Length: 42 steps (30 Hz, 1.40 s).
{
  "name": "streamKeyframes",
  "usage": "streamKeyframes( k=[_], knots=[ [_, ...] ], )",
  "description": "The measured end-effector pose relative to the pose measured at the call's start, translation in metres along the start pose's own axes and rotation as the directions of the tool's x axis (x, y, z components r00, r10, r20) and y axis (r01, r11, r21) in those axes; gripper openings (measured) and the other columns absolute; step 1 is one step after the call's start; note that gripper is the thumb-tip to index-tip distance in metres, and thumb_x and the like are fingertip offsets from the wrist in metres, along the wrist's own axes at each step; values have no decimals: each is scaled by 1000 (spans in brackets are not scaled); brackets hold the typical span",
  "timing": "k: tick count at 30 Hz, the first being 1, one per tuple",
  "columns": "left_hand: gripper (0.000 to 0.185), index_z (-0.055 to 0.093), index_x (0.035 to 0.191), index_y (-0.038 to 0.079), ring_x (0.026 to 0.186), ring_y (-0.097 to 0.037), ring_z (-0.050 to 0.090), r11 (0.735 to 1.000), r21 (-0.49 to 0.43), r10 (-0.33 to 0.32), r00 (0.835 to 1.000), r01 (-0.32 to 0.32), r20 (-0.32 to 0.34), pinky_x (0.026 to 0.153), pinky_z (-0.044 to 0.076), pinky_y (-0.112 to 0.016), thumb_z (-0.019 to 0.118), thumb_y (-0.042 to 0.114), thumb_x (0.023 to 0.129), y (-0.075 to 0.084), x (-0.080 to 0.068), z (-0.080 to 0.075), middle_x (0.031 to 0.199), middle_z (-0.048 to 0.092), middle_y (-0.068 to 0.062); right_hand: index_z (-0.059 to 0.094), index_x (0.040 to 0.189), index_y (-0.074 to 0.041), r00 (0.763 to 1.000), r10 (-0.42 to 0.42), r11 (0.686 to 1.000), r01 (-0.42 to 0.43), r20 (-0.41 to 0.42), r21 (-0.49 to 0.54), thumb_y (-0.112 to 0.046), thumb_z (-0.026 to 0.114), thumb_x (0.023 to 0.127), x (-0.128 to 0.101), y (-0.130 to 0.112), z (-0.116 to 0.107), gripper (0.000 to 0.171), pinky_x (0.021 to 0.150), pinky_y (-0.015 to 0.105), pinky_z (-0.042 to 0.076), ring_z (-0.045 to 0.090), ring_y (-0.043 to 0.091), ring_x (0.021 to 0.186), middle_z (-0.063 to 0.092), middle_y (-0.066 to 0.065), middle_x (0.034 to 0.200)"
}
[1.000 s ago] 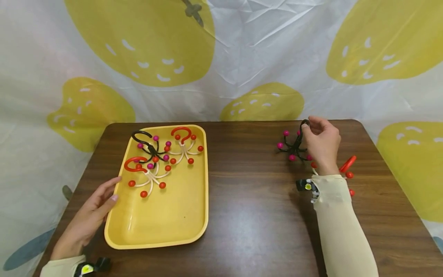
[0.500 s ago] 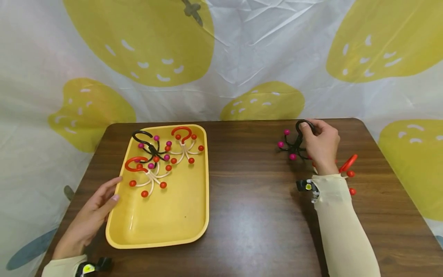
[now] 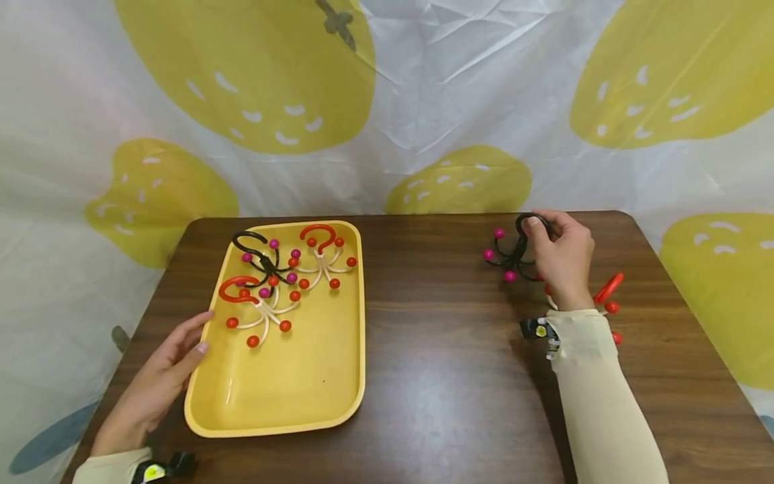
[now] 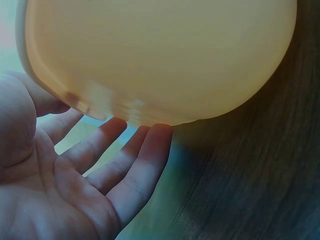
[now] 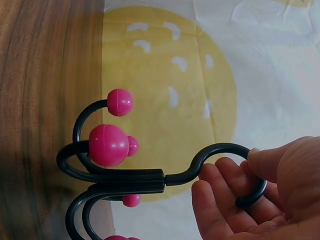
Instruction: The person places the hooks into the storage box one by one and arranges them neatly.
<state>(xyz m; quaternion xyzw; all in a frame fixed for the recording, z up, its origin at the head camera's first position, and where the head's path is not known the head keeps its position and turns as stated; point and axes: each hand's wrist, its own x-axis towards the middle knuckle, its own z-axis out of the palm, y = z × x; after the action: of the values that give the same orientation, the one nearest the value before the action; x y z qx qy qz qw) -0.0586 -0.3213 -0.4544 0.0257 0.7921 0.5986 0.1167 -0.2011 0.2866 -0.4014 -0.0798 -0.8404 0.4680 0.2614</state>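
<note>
- Pinching the top loop of the black hook (image 3: 514, 252), the right hand (image 3: 562, 259) has its fingertips (image 5: 257, 157) curled round the curved end, near the far right corner of the desk (image 3: 447, 363).
- The wrist view shows the black hook's arms fanning out below the loop, each tipped with a pink ball (image 5: 107, 145).
- Just behind that wrist, a red-and-white hook (image 3: 607, 296) lies on the desk, partly hidden by the sleeve (image 3: 595, 396).
- Over on the left side of the desk sits the yellow tray (image 3: 302, 403), its long side running toward the far edge.
- In the tray's far end lie three more hooks: a black one with pink balls (image 3: 263, 259) and two white ones with red tops (image 3: 320, 252), tangled close together.
- The left hand (image 3: 157, 383) lies relaxed, fingers (image 4: 142, 165) straight and touching the tray's near left rim, grasping nothing.
</note>
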Motion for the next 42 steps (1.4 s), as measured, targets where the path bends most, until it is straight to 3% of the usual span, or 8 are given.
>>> streamKeyframes(
  k=[6, 15, 22, 32, 42],
  knots=[
    [59, 25, 168, 19, 114, 0, 66, 1000, -23, 1, 1000, -1, 8, 82, 62, -32, 47, 25, 114, -3, -1, 1, 140, 49, 19, 80, 118, -11, 998, -41, 999, 42, 37, -25, -28, 70, 103, -3, -13, 0, 24, 77, 9, 49, 65, -18, 82, 81, 15, 107],
    [58, 24, 168, 19, 114, -1, 66, 1000, -14, 14, 1000, -13, 8, 82, 62, -33, 47, 25, 115, -1, 0, 2, 144, 48, 16, 79, 120, -10, 991, -107, 994, 105, 79, 37, -26, 69, 104, -10, -39, -1, 24, 75, 11, 49, 69, -13, 85, 82, 8, 105],
    [59, 25, 168, 18, 112, -4, 67, 1000, 13, -13, 1000, 13, -1, 80, 63, -36, 48, 28, 114, -1, 3, 3, 143, 49, 13, 79, 117, -7, 974, -202, 978, 195, 103, 76, -22, 70, 104, -14, -54, 2, 22, 71, 9, 51, 70, -13, 83, 81, 15, 104],
    [61, 23, 168, 19, 111, -3, 66, 998, 30, -50, 998, 51, -24, 82, 62, -35, 48, 32, 114, 2, 3, 0, 157, 39, -22, 79, 117, -7, 951, -275, 959, 261, 144, 112, -19, 72, 102, -22, -78, 12, 20, 65, 12, 48, 70, -8, 80, 81, 15, 104],
    [63, 21, 169, 20, 113, 0, 63, 996, 21, -83, 996, 84, -39, 84, 61, -34, 49, 31, 114, 0, 4, 0, 164, 34, -25, 77, 114, 0, 902, -390, 908, 344, 184, 239, -11, 71, 102, -31, -102, 29, 17, 74, 11, 55, 73, -5, 84, 80, 19, 98]
  ],
)
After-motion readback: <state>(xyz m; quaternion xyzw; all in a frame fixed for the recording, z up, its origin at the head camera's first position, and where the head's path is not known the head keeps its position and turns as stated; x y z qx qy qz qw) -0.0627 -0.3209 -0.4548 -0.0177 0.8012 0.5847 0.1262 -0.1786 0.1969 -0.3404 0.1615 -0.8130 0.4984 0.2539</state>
